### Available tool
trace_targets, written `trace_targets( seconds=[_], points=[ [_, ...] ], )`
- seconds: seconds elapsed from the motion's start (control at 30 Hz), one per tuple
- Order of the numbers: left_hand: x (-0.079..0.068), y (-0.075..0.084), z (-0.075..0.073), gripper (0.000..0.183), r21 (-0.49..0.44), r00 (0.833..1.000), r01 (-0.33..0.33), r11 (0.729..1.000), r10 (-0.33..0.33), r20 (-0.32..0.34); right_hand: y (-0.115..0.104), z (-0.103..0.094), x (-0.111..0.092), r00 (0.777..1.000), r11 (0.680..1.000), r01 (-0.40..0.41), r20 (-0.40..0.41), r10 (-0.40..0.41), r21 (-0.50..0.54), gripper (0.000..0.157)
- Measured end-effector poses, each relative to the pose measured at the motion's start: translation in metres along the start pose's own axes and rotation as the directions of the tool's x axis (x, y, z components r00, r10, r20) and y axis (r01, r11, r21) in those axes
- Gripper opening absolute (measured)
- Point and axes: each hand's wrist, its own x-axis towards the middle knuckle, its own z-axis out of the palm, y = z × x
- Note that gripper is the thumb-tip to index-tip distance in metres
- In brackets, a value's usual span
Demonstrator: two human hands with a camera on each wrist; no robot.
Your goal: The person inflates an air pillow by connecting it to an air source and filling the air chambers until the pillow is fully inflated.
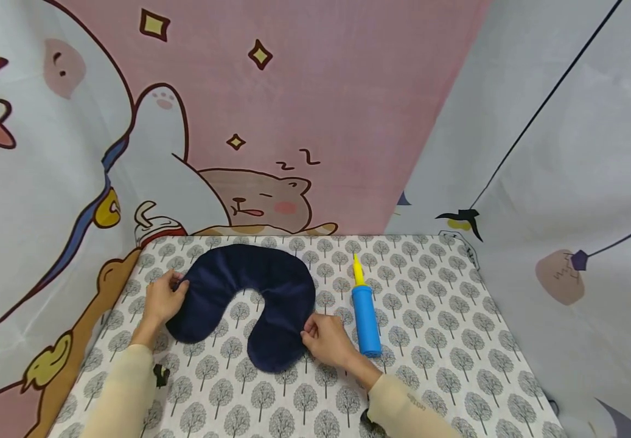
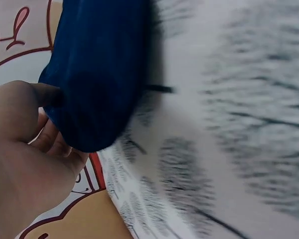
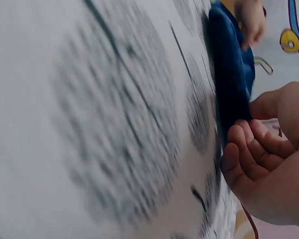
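A dark navy U-shaped neck pillow (image 1: 285,283) lies on the cloth, its opening toward me and its surface smooth and slightly shiny. My left hand (image 1: 163,299) pinches its left outer edge; in the left wrist view the thumb presses on the blue fabric (image 2: 102,74) with fingers beneath. At the right arm's outer edge, my right hand (image 1: 330,342) pinches the pillow between thumb and curled fingers, as the right wrist view also shows. To the right of that hand lies a blue hand pump (image 1: 367,319) with a yellow nozzle, touched by neither hand.
A white cloth (image 1: 430,365) printed with grey trees covers the table. Behind it hangs a pink and white cartoon backdrop (image 1: 348,109), with a pale curtain (image 1: 567,152) along the right side. Small dark objects show beneath both sleeves.
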Motion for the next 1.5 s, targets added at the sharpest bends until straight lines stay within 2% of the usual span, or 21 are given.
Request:
trace_targets(
  seconds=[0.13,0.27,0.53,0.6,0.73,0.9,1.03,1.27,1.37,1.5],
  points=[
    [0.012,0.002,-0.007,0.024,-0.005,1.0,0.013,1.0,-0.013,0.026,-0.01,0.013,-0.007,1.0,1.0,0.003,-0.006,-0.003,0.026,0.015],
    [0.018,0.003,-0.008,0.026,0.012,0.997,0.035,0.999,-0.036,0.072,-0.015,0.019,-0.01,1.0,1.0,0.007,-0.012,-0.007,0.015,0.016],
    [0.015,-0.005,-0.004,0.036,0.028,0.989,0.061,0.998,-0.064,0.131,-0.017,0.006,-0.01,0.999,1.0,-0.007,0.041,0.006,0.016,0.011],
    [0.014,-0.003,-0.006,0.04,0.029,0.989,0.05,0.998,-0.054,0.14,-0.016,0.001,-0.01,0.999,1.0,0.004,0.041,-0.004,-0.012,0.011],
    [0.008,0.006,-0.009,0.047,0.034,0.986,-0.024,0.999,0.018,0.167,-0.013,-0.011,-0.008,0.999,0.997,0.025,0.035,-0.023,-0.067,0.014],
    [-0.005,0.03,-0.007,0.057,0.007,0.966,-0.136,0.991,0.131,0.221,-0.008,-0.026,-0.002,0.999,0.996,0.021,0.034,-0.018,-0.092,0.022],
    [-0.021,0.053,0.0,0.057,-0.013,0.949,-0.211,0.977,0.208,0.237,-0.003,-0.036,0.005,0.999,0.994,0.015,0.033,-0.012,-0.107,0.029],
    [-0.058,0.088,0.018,0.056,-0.076,0.908,-0.328,0.942,0.337,0.251,0.006,-0.053,0.023,0.992,0.991,0.03,0.123,-0.014,-0.128,0.048],
    [-0.072,0.097,0.025,0.056,-0.103,0.896,-0.354,0.93,0.369,0.247,0.011,-0.06,0.031,0.986,0.99,0.047,0.165,-0.025,-0.131,0.056],
    [-0.087,0.105,0.032,0.057,-0.106,0.889,-0.362,0.926,0.377,0.26,0.02,-0.065,0.044,0.979,0.991,0.061,0.199,-0.037,-0.118,0.062]
  ],
)
